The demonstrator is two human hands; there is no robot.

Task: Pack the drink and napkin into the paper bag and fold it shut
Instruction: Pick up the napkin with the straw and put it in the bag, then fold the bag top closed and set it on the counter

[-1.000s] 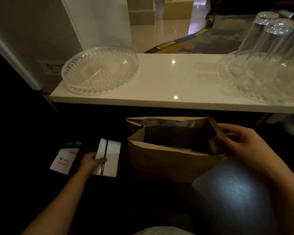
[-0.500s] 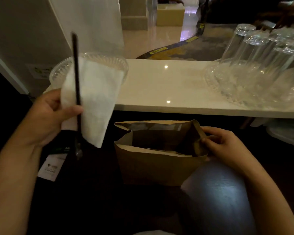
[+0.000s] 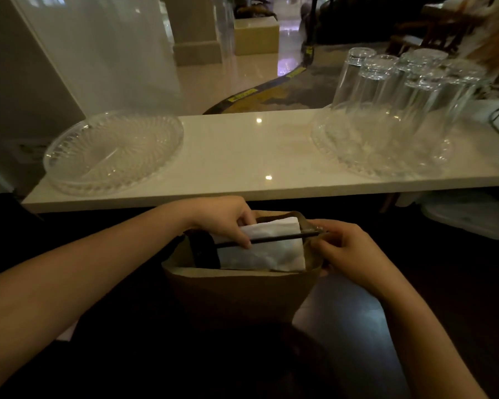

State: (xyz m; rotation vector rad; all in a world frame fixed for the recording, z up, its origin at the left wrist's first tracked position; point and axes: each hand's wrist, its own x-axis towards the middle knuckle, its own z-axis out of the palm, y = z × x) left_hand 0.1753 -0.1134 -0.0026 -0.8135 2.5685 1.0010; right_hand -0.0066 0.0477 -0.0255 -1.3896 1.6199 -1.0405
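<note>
Left hand: the left hand (image 3: 228, 223) is closed on the napkin (image 3: 271, 249) and the thin dark straw (image 3: 274, 239), thumb pressed over both so that they travel as one bundle
Napkin: it is held flat and partly lowered into the mouth of the paper bag (image 3: 236, 292), its far edge at rim height; held flat, it can be slid down along the bag's inside
Straw: it is laid crosswise over the napkin, its right tip reaching the bag's right edge by the right fingers; at that angle it may catch on the rim unless it is tipped downward
Right hand: the right hand (image 3: 346, 254) is pinched on the right rim of the bag, judged to be there so that the mouth is kept spread and the bag steadied against the push from the left
Bag: it is stood upright on the dark lower surface, just below the white counter (image 3: 242, 156), mouth open, top unfolded
Drink: a dark shape is seen inside at the left; whether that is the drink cannot be told
Stage: napkin insertion is judged under way; folding is not yet begun
Surroundings: an empty glass platter (image 3: 113, 148) and upturned glasses (image 3: 398, 90) are kept on the counter, well apart from the bag
</note>
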